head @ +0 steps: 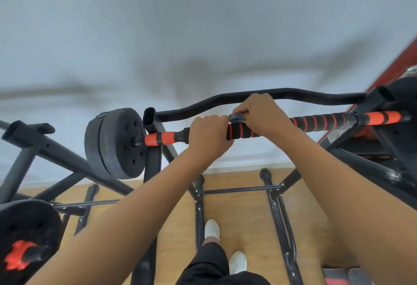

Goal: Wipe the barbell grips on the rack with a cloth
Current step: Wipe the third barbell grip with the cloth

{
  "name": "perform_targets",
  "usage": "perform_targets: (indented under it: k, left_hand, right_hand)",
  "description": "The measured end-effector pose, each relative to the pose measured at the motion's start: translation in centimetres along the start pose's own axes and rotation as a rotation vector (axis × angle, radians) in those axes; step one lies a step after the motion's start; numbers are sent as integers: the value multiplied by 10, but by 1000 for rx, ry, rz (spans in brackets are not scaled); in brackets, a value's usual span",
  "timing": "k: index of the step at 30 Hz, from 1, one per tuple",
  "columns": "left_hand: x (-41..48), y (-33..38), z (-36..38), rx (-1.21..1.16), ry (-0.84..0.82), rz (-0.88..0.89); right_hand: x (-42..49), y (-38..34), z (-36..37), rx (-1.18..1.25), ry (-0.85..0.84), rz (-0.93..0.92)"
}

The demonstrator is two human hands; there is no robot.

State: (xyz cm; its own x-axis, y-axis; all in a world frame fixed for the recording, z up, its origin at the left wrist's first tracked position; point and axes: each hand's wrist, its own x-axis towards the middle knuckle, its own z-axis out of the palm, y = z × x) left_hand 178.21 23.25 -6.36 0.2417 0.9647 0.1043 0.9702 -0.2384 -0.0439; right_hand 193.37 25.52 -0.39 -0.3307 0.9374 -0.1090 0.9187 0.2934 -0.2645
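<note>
A long barbell (316, 122) lies across a black metal rack (155, 167), going from left to right in the middle of the scene. The bar has soft grips with black and orange stripes. One striped grip (320, 122) shows on the right part of the bar, and a short orange part (159, 138) shows on the left.

Both hands are on the bar, side by side, close to each other. The left hand (208, 134) is curled over the bar, just right of the short orange part, and its fingers wrap around it. The right hand (259, 115) is curled over the bar too, and it holds a small dark cloth (237, 117) against the striped grip. Only a little bit of the cloth peeks out between the two hands. It is pressed on top of the bar.

A round black weight plate (115, 142) sits on the left end of the barbell. Behind the hands, farther away, a black bent bar (282, 94) runs across the rack. On the near left there is another black weight (27, 235) with an orange knob (18, 255). It belongs to a second rack (45, 147) on the left.

Down below is a wooden floor (243, 217). The person's two white shoes (225, 246) stand on it, between the rack's legs. The far wall (203, 25) is plain and pale.
</note>
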Motion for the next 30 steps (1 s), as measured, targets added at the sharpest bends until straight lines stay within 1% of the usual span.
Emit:
perform_targets:
  k: [1,3,6,8,9,11,12,13,14,15,16,17,18,20,22,23,24,26,28,30]
  left_hand:
    - [-4,6,4,38,43,-4]
    - [-2,11,7,75,36,-31]
    - [11,8,-1,39,-121,-49]
    - [22,4,-6,-25,-294,-26]
    - [29,1,-11,-81,-420,-19]
    - [45,-6,-19,-274,-726,-7]
    - [52,-10,-24,-378,-872,-13]
    - [56,-13,-28,-462,-991,-23]
    - [59,-16,-30,-521,-1068,-29]
    - [60,-18,-30,-560,-1099,-26]
    - [60,-19,-29,-582,-1083,-19]
    - [58,-20,-28,-587,-1028,-6]
    - [54,-20,-27,-560,-936,13]
    - [42,-15,-23,-426,-667,7]
    - [22,-8,-16,-178,-333,-40]
    - [11,-3,-10,-59,-202,-37]
    - [4,1,-3,11,-114,-21]
    - [0,6,6,59,-27,-4]
    - [6,4,5,79,-48,-10]
    - [11,2,1,55,-119,-16]
  right_hand:
    - [2,2,-3,71,3,11]
    - [-3,5,-3,161,40,7]
    - [-12,4,4,23,33,-30]
    - [-9,2,8,-94,3,-45]
    - [-6,1,9,-149,-37,-43]
    - [-6,-2,7,-203,-121,-38]
    - [-9,-4,7,-223,-114,-45]
    - [-16,-4,8,-253,-70,-62]
    - [-24,-3,11,-282,-15,-75]
    - [-33,-1,14,-287,33,-80]
    - [-39,0,16,-272,63,-86]
    - [-41,2,19,-257,80,-91]
    - [-39,4,20,-265,85,-95]
    - [-25,6,17,-195,79,-50]
    - [-8,7,13,-108,63,4]
    - [-3,7,9,-63,47,24]
    - [3,8,7,9,41,44]
    - [5,7,4,103,34,56]
    - [2,6,5,50,20,37]
    - [0,4,8,-35,-10,6]
